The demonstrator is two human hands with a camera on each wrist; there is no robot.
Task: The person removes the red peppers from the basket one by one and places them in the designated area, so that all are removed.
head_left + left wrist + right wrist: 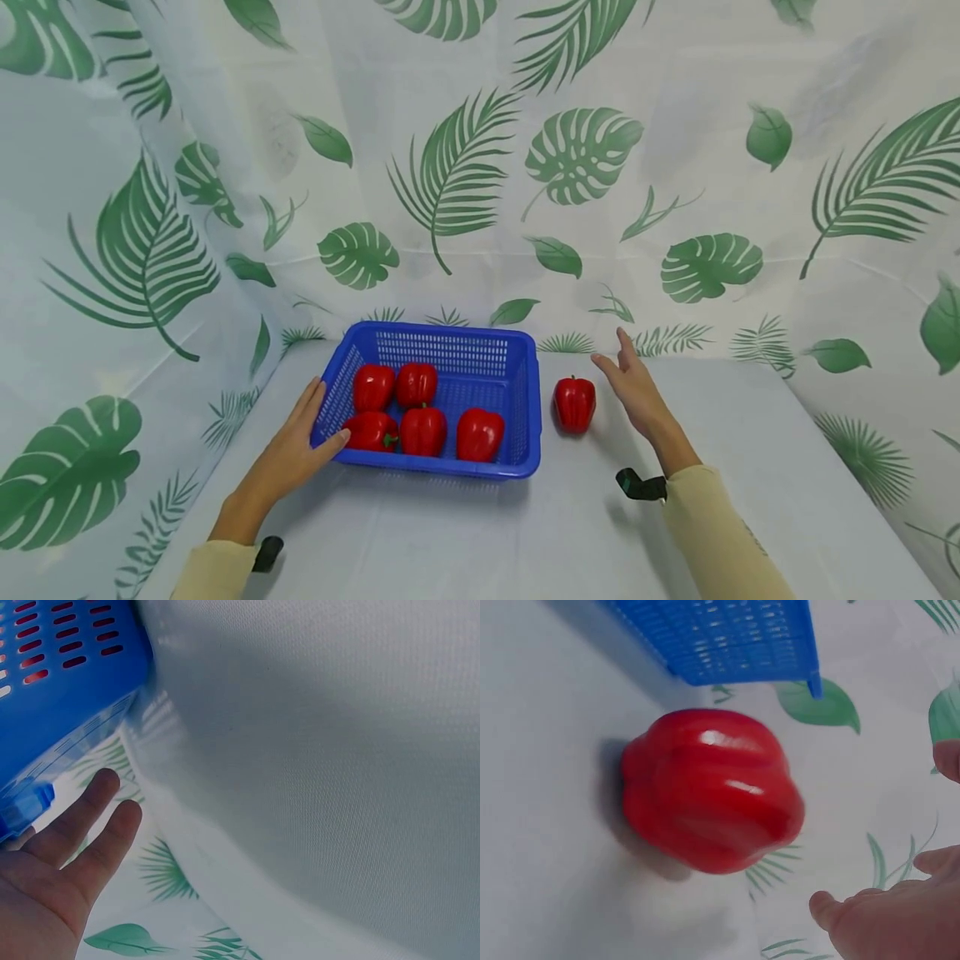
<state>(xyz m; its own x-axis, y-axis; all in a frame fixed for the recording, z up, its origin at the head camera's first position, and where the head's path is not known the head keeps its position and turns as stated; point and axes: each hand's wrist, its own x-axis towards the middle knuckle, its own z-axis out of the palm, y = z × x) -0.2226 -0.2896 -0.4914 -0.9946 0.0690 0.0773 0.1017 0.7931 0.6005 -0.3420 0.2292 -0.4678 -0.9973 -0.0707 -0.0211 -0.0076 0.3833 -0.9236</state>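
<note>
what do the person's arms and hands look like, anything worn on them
The left hand and right hand are bare, without gloves. Both arms wear pale yellowish-beige sleeves: left sleeve, right sleeve. A small black piece sticks out by each cuff, one at the left, one at the right.

Basket (442, 468) on table (420, 542); 5 peppers (423, 431) inside, 2 behind, 3 in front. 1 lone pepper (574, 405) on table, just right of basket. Left hand (292, 450) at basket's left side, right hand (639, 393) right of lone pepper. Sheet (480, 292) behind table.
</note>
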